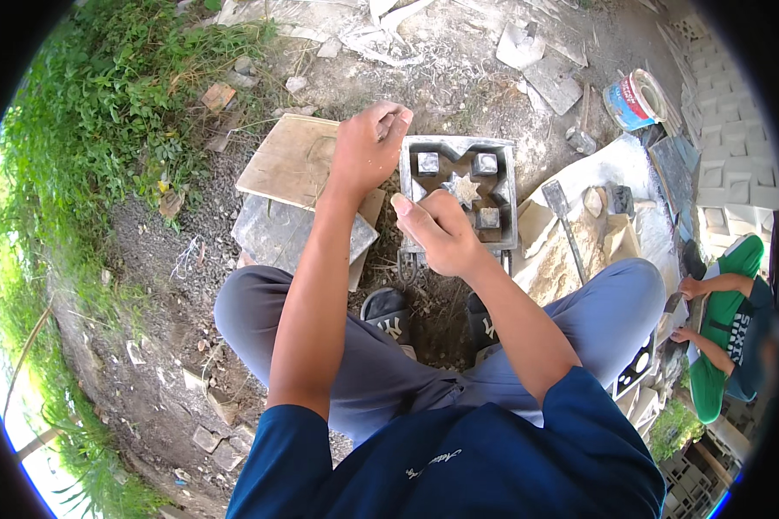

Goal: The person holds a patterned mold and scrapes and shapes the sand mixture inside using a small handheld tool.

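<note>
A grey metal block mould (512, 186) lies on the ground between my feet, with square posts in its corners and a star-shaped core (461, 188) in the middle. My left hand (372, 145) is at its far left corner, fingers curled closed; whether anything is inside them is hidden. My right hand (446, 235) is closed in a fist over the near left part of the mould, thumb stretched along the top, and covers that corner. What it holds, if anything, does not show. A wire loop handle (409, 266) sticks out from the mould's near side.
Flat boards (290, 160) and a grey slab (290, 235) lie at left. To the right are a sand pile (563, 266), a flat-bladed tool (564, 221) and a paint bucket (636, 99). Stacked blocks (736, 130) line the far right; another person (727, 333) works below them.
</note>
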The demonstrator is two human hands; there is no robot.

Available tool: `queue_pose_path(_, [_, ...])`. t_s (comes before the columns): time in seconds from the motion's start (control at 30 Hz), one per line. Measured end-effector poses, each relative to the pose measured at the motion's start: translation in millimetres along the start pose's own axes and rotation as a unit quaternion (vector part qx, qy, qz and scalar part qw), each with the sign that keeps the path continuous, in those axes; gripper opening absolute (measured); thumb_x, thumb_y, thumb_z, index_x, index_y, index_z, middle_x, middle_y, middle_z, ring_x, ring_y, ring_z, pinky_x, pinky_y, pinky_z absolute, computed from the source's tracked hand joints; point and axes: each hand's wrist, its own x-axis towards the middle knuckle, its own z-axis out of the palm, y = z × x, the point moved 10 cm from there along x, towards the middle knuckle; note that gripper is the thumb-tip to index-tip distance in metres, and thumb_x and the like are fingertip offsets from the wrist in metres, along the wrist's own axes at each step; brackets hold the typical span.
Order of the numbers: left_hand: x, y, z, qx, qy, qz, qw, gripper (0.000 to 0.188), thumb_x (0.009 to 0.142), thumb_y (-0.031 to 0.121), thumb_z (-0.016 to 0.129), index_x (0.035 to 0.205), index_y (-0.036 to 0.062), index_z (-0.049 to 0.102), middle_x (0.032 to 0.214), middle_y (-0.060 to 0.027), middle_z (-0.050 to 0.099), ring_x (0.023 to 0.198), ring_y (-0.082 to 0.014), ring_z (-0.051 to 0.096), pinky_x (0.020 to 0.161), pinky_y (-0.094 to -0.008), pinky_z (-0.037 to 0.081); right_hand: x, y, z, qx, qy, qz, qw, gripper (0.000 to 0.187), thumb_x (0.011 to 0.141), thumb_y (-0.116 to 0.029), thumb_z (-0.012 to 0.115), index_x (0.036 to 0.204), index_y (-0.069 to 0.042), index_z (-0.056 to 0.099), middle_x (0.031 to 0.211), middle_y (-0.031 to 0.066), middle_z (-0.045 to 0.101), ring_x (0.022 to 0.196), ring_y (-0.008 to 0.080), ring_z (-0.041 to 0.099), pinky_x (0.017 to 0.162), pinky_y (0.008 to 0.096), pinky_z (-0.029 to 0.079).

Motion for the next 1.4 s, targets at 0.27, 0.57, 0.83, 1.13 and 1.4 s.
queue_pose_path(0.27, [0.2, -3.0, 3.7, -0.013, -0.006, -0.013, 1.000, 0.030, 0.099, 0.027, 0.064, 0.111, 0.0003, 0.071, 0.090, -0.0156, 0.076, 0.086, -0.0233, 0.075, 0.078, -0.0338, 0.054, -3.2, 17.8, -14.8, 0.075, 0.068, 0.036, 0.994, 0.066, 0.110, -0.036, 0.047, 0.053, -0.009, 0.030, 0.050, -0.0063, 0.026, 0.050, 0.0073, 0.021, 0.046, 0.0318, 0.020])
queue_pose_path(0.57, [2.6, 1.8, 4.7, 0.003, -0.019, -0.013, 1.000, 0.033, 0.098, 0.030, 0.064, 0.111, -0.0001, 0.071, 0.092, -0.0185, 0.074, 0.084, -0.0258, 0.073, 0.078, -0.0359, 0.054, -20.5, -76.7, -58.5, 0.211, 0.092, -0.109, 0.967, 0.056, 0.110, -0.033, 0.042, 0.064, -0.003, 0.048, 0.064, 0.0050, 0.043, 0.050, 0.0086, 0.027, 0.041, 0.0236, 0.025])
queue_pose_path(0.83, [6.8, 5.7, 13.9, -0.004, -0.013, 0.003, 1.000, 0.031, 0.099, 0.027, 0.063, 0.110, -0.0009, 0.071, 0.095, -0.0164, 0.075, 0.089, -0.0258, 0.075, 0.080, -0.0362, 0.055, -27.9, -55.8, -50.7, 0.230, 0.052, -0.037, 0.971, 0.058, 0.109, -0.032, 0.048, 0.058, -0.004, 0.047, 0.054, 0.0013, 0.041, 0.049, 0.0097, 0.031, 0.042, 0.0263, 0.026])
queue_pose_path(1.13, [5.0, -3.0, 16.7, -0.002, -0.018, -0.005, 1.000, 0.027, 0.099, 0.022, 0.064, 0.112, -0.0010, 0.071, 0.095, -0.0159, 0.075, 0.089, -0.0231, 0.075, 0.079, -0.0342, 0.055, -27.4, -39.3, -35.0, 0.207, 0.030, -0.025, 0.978, 0.061, 0.108, -0.038, 0.050, 0.057, -0.005, 0.043, 0.054, 0.0009, 0.040, 0.049, 0.0091, 0.031, 0.043, 0.0261, 0.024])
queue_pose_path(1.4, [5.2, -4.0, 19.7, -0.017, -0.027, -0.015, 0.999, 0.025, 0.098, 0.019, 0.064, 0.110, -0.0009, 0.071, 0.092, -0.0152, 0.074, 0.085, -0.0225, 0.074, 0.078, -0.0334, 0.054, -24.9, -20.3, -18.8, 0.114, 0.034, -0.037, 0.992, 0.061, 0.110, -0.037, 0.044, 0.058, -0.007, 0.038, 0.055, 0.0005, 0.036, 0.049, 0.0104, 0.030, 0.047, 0.0283, 0.024])
